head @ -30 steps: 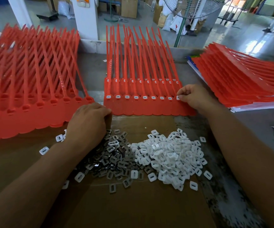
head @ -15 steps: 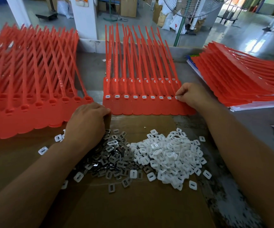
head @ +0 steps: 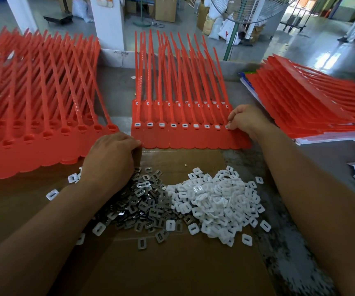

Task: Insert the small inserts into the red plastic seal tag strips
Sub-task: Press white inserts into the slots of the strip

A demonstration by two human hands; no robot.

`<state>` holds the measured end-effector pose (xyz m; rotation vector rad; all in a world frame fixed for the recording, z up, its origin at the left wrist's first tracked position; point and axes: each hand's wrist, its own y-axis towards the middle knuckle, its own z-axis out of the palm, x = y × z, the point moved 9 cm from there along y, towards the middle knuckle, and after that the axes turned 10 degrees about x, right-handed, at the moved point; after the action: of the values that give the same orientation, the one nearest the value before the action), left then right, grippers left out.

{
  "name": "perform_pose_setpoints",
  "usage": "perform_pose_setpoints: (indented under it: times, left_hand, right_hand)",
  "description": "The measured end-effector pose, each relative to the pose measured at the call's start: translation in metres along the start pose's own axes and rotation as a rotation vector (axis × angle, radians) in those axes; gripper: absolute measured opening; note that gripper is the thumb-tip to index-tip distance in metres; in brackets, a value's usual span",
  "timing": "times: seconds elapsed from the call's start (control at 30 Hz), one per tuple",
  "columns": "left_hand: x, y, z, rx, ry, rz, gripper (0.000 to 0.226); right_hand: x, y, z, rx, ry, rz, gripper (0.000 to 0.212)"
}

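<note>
Pinching a white insert [head: 227, 126] with my right hand [head: 247, 122], I held it at the rightmost head of the middle red seal tag strips [head: 183, 139]. My left hand [head: 110, 159] lay curled on the metal inserts [head: 144, 206] beside the white pile [head: 219, 201]; whether it gripped any, I could not tell.

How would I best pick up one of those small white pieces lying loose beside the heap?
Pinch the loose white insert across its outer edges, coming straight down from above. It lies flat on the cardboard, apart from the white heap, so only its rim offers purchase; its slot looks too narrow to hook.
</note>
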<state>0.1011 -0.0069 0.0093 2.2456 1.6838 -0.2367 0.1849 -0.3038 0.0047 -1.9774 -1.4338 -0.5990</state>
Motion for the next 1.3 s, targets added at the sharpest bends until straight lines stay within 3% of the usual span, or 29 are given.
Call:
perform_pose_setpoints:
  times: [0.3, 0.43, 0.63, 0.9, 1.07, 1.3]
  left_hand:
    - [0.0, 0.002, 0.001, 0.016, -0.001, -0.002, 0.038]
    - [0.0, 0.002, 0.001, 0.022, -0.002, -0.004, 0.038]
    - [-0.002, 0.002, 0.0, 0.022, -0.008, -0.003, 0.037]
    - [-0.003, 0.002, 0.0, 0.032, 0.014, -0.003, 0.038]
    - [-0.002, 0.002, 0.0, 0.042, 0.02, -0.008, 0.039]
    - [-0.003, 0.003, -0.001, 0.033, 0.007, -0.008, 0.038]
  right_hand:
    - [-0.004, -0.005, -0.002, -0.075, -0.038, -0.084, 0.029]
    - [-0.001, -0.013, -0.003, -0.116, -0.076, -0.157, 0.015]
    - [0.014, -0.051, -0.007, 0.004, -0.015, -0.274, 0.016]
    - [0.019, -0.112, 0.014, 0.274, -0.174, -0.316, 0.007]
    - [0.011, -0.118, 0.022, 0.287, -0.307, -0.267, 0.015]
    - [0.014, -0.119, 0.023, 0.215, -0.432, -0.268, 0.008]
